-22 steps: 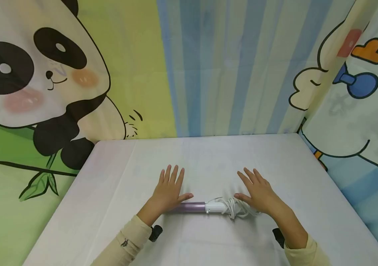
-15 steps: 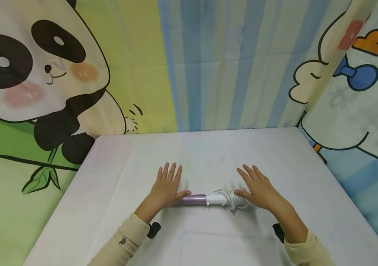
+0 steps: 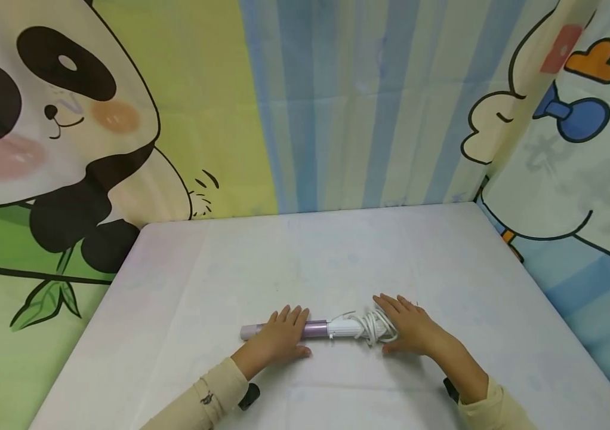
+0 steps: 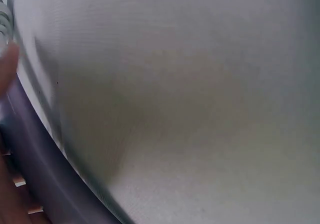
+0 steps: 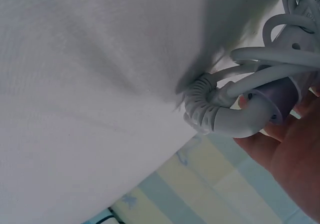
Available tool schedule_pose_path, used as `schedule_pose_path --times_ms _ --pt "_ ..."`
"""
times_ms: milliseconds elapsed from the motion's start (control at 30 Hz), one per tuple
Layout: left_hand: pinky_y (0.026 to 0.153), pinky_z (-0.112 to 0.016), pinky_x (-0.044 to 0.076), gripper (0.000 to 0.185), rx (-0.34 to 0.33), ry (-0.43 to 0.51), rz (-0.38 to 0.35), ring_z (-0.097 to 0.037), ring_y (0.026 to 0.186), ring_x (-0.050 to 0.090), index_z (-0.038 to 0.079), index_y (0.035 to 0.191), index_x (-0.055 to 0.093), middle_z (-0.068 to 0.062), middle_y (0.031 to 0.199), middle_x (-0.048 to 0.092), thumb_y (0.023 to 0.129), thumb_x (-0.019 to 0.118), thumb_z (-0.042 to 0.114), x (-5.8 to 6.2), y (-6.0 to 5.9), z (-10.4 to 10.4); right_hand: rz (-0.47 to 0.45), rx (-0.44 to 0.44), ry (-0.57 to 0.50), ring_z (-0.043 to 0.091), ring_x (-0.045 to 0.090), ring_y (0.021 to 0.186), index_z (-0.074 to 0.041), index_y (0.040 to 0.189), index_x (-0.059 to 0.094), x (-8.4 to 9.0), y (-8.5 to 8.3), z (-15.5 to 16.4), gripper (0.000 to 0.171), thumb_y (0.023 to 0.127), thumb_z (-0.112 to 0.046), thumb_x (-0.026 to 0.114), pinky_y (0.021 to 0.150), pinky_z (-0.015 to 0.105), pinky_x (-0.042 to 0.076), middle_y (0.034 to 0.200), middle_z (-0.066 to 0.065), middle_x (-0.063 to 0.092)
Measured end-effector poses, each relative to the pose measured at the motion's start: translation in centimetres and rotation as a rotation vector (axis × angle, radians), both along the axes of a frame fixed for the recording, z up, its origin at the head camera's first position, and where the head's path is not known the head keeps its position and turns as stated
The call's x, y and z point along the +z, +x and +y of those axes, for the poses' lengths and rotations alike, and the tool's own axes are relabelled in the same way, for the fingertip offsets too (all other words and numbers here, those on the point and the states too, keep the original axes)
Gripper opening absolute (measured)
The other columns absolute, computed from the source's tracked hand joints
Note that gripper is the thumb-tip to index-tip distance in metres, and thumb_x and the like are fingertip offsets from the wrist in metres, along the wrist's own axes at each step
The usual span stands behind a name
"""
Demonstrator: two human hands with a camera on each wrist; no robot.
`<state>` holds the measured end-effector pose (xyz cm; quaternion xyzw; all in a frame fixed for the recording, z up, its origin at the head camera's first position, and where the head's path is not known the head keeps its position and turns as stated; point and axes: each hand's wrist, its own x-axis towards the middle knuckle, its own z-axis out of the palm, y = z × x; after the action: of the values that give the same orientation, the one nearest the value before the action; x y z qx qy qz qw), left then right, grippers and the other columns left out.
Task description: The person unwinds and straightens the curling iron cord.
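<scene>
A hair iron [image 3: 316, 329] with a purple barrel and a white handle lies crosswise on the white table; a white cord [image 3: 372, 327] is wound around its right end. My left hand [image 3: 278, 337] lies over the barrel, fingers across to its far side and thumb apart on the near side. In the left wrist view the purple barrel [image 4: 45, 159] runs beside the fingers [image 4: 12, 199]. My right hand [image 3: 412, 328] is around the corded end, thumb and fingers spread. The right wrist view shows the cord's ribbed sleeve [image 5: 200, 104] close to that hand.
The white tabletop [image 3: 219, 269] spreads around both hands. Printed cloth walls, one with a panda [image 3: 85, 149], stand behind and at the sides. A black wrist camera [image 3: 249, 396] sits under the left forearm.
Both hands have come down from above the hair iron to either side of it. The left fingers now cross the barrel, and the right hand has turned around the corded end.
</scene>
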<state>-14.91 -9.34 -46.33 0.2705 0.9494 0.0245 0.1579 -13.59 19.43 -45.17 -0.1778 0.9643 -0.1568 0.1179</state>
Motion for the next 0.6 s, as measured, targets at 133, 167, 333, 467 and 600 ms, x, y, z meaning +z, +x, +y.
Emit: schedule_pose_path --times_ms 133,167,333,467,600 --pt "0.098 -0.049 0.038 0.059 -0.031 -0.046 0.077 -0.036 0.125 0.042 0.006 0.135 0.037 -0.015 0.139 0.041 0.086 0.06 0.03 -0.2 0.1 0.1 0.001 0.02 0.006 0.038 0.053 0.11 -0.006 0.134 0.037 0.2 -0.1 -0.1 0.078 0.071 -0.028 0.077 0.089 0.055 0.04 0.134 0.015 0.045" --pt "0.096 -0.048 0.041 0.053 -0.044 -0.049 0.099 -0.036 0.123 0.044 0.006 0.133 0.039 -0.015 0.138 0.043 0.087 0.06 0.025 -0.2 0.0 0.1 0.01 0.029 0.014 0.036 0.056 0.105 -0.005 0.132 0.039 0.4 -0.1 -0.1 0.074 0.072 -0.027 0.077 0.088 0.052 0.042 0.131 0.014 0.048" --pt "0.083 -0.044 0.049 0.029 -0.091 -0.072 0.168 -0.034 0.114 0.053 0.006 0.12 0.047 -0.014 0.131 0.049 0.091 0.052 0.009 -0.1 -0.2 -0.2 0.002 0.059 0.015 0.032 0.057 0.104 -0.003 0.126 0.044 0.9 -0.3 -0.2 0.064 0.074 -0.026 0.075 0.087 0.047 0.044 0.122 0.012 0.054" --pt "0.069 -0.036 0.052 0.027 -0.095 -0.077 0.189 -0.026 0.095 0.062 0.008 0.113 0.05 -0.008 0.114 0.058 0.088 0.057 0.009 0.7 -0.4 -0.7 -0.023 0.058 0.0 0.029 0.056 0.107 -0.004 0.126 0.044 1.3 -0.3 -0.4 0.064 0.075 -0.027 0.074 0.086 0.045 0.045 0.122 0.01 0.055" --pt "0.058 -0.031 0.047 0.031 -0.094 -0.022 0.213 -0.019 0.075 0.06 0.01 0.111 0.053 -0.004 0.093 0.061 0.082 0.064 0.012 2.5 -1.2 -1.4 0.042 0.071 -0.013 0.028 0.058 0.104 -0.005 0.126 0.045 2.8 -0.6 -0.7 0.063 0.074 -0.025 0.075 0.083 0.044 0.046 0.119 0.01 0.056"
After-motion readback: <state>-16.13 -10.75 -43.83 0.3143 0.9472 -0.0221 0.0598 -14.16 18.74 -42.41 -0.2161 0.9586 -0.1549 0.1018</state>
